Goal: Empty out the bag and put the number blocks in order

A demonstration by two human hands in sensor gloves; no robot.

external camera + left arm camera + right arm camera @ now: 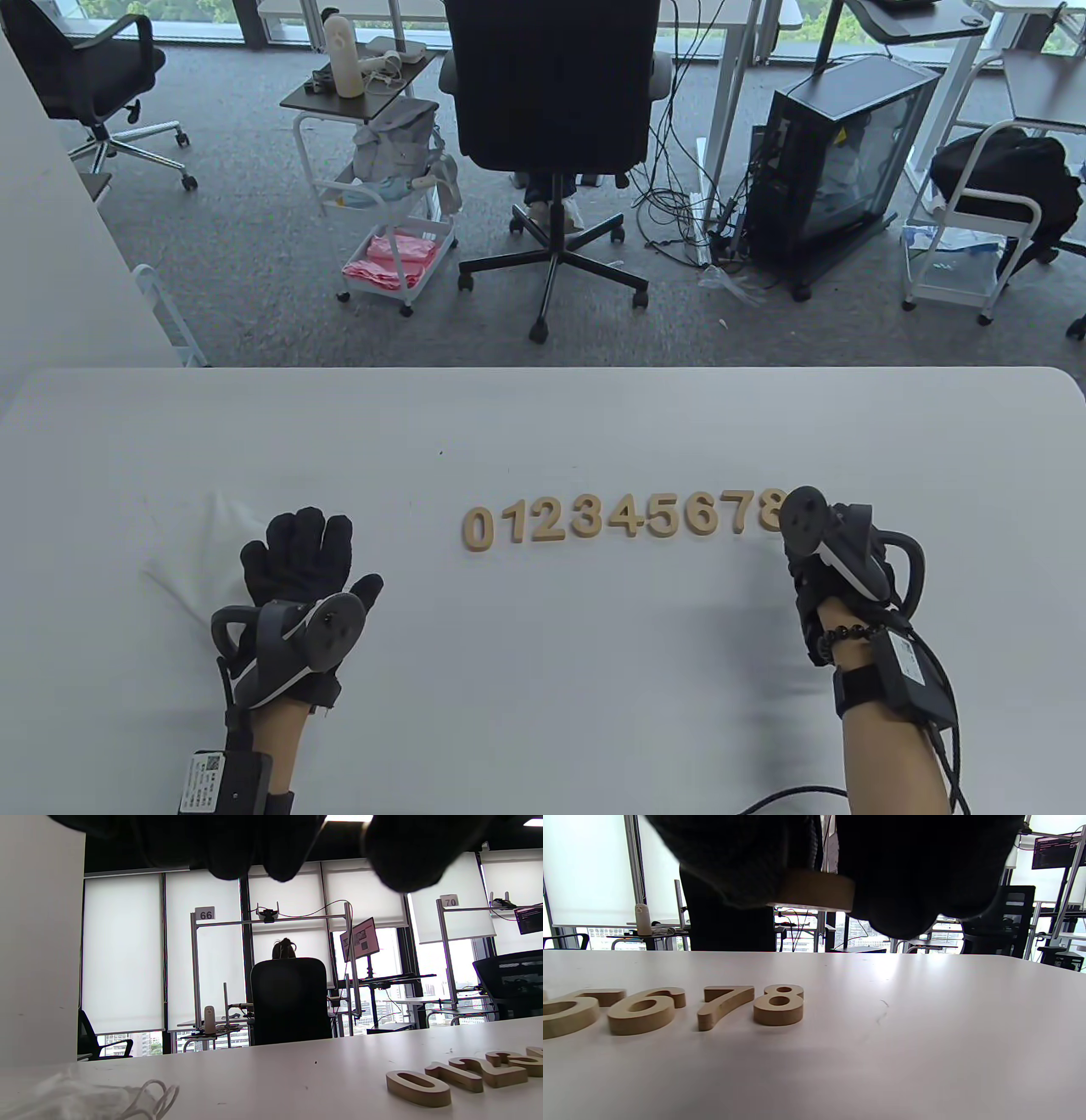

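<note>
At the far left of the desk (543, 696), the white drawstring bag (199, 548) lies flat and emptied, with the left hand (297, 556) resting on it, fingers straight and holding nothing. It should stay there, pinning the bag out of the way.

To its right, the wooden number blocks (624, 516) stand in a row reading 0 through 8, evenly spaced, flat on the desk.

At the row's right end, the right hand (836, 552) hovers above the desk, its fingers pinching one more wooden block (814, 891). Its digit cannot be read, but it is presumably the 9.

To finish well, lower it just beside the 8 (779, 1004) with the same gap and baseline as the others. Orient it so it doesn't read as a 6, and release without nudging the 8.
</note>
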